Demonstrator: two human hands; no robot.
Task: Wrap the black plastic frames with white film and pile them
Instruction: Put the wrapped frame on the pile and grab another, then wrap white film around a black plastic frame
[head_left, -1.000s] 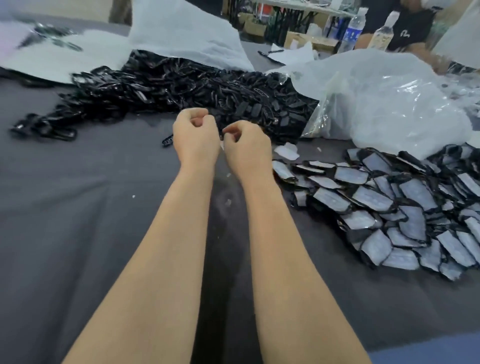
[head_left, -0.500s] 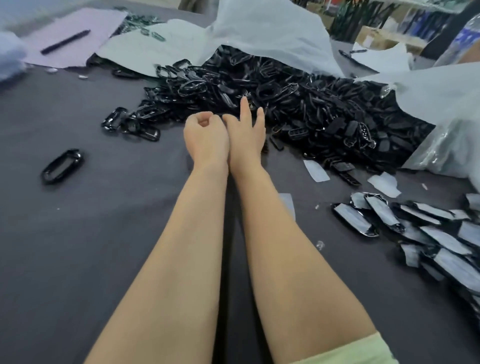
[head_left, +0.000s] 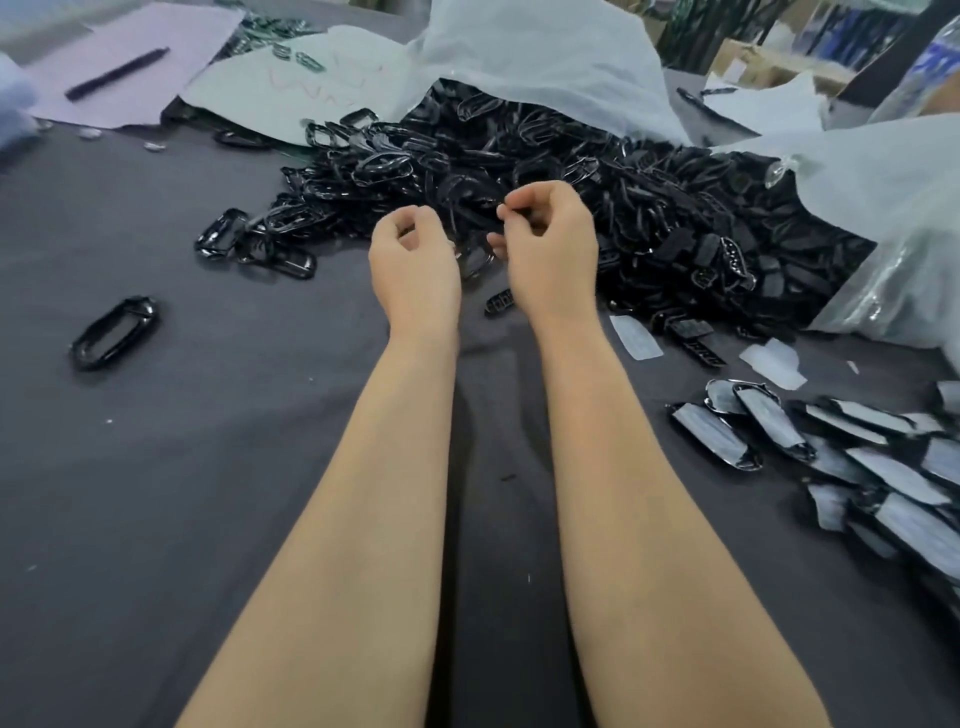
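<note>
Spilling from white bag (head_left: 545, 62), blk frames (head_left: 649, 208)

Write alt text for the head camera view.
The left hand and right hand hover, fingers curled, at the edge of a heap of black plastic frames on a dark table; whether they hold anything is unclear. A pile of film-wrapped frames lies at right.

Right hand (head_left: 550, 249) pinching, item too small to tell. Left hand (head_left: 413, 260) curled, palm hidden. Pile of black plastic frames wrapped in white film (head_left: 883, 467) cut off by the right edge. Heap of loose black plastic frames (head_left: 571, 171) partly hidden under crumpled white plastic sheet (head_left: 530, 57).
</note>
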